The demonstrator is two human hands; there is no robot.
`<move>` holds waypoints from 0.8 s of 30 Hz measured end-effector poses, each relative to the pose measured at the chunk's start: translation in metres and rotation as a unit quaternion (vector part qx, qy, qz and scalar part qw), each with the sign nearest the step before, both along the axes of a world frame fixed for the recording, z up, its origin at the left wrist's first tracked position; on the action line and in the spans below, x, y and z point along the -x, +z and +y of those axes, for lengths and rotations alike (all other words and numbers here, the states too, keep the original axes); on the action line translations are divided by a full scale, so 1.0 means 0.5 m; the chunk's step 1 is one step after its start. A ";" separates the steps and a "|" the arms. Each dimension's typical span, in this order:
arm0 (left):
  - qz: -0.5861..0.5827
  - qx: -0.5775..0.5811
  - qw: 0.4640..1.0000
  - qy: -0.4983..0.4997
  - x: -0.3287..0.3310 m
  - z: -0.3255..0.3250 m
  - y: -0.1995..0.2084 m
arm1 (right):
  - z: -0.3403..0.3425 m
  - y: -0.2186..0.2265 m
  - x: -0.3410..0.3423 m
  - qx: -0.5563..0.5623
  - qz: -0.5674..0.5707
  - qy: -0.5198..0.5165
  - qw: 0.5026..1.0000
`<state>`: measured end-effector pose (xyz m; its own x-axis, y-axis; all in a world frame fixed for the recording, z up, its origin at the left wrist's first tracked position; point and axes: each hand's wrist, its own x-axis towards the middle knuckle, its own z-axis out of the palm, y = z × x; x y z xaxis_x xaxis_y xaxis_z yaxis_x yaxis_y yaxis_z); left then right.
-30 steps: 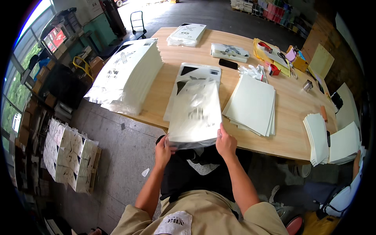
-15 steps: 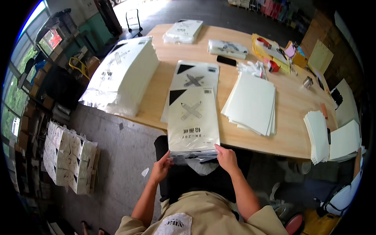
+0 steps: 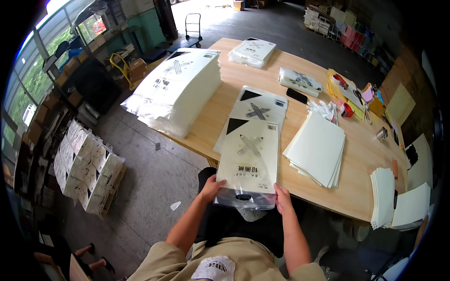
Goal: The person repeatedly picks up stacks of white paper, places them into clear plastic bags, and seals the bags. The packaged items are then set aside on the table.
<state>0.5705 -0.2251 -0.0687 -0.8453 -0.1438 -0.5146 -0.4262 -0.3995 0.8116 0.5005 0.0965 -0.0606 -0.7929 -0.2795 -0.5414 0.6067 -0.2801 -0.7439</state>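
A clear plastic bag of drawing paper, printed with crossed pencils and a black corner, lies partly on the table and overhangs its front edge. My left hand is closed on its lower left edge. At the lower right edge, my right hand grips it between thumb and fingers. Between my hands hangs the bag's clear end, which has a dark-looking oval handle hole. Under the pack and beyond it lie more printed bags. To the right sits a fanned pile of white sheets.
A tall stack of filled packs occupies the table's left side, with a smaller stack at the far edge. A black phone, white gloves and red tape dispenser lie rightward. Bundled packs stand on the floor at left.
The view has turned, so the table appears shifted right. The bag's crumpled lower end now spreads flatter, showing the handle hole. Both hands still hold its lower edges.
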 end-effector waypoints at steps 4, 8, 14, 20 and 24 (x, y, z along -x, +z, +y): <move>0.057 0.120 0.991 -0.019 0.005 0.001 0.024 | -0.031 0.054 0.042 -0.007 -0.012 0.037 0.999; 0.136 0.214 0.966 -0.052 -0.002 -0.008 0.015 | -0.056 0.058 0.056 -0.061 0.062 0.099 0.991; 0.180 -0.188 0.965 0.043 -0.070 -0.003 0.241 | -0.067 0.195 -0.065 0.098 0.097 -0.033 0.990; 0.161 -0.222 0.951 0.144 -0.055 0.136 0.225 | -0.189 0.260 -0.115 0.061 0.192 -0.058 0.978; 0.229 -0.058 0.932 0.275 0.042 0.133 0.239 | -0.235 0.273 -0.087 -0.013 0.306 -0.023 0.952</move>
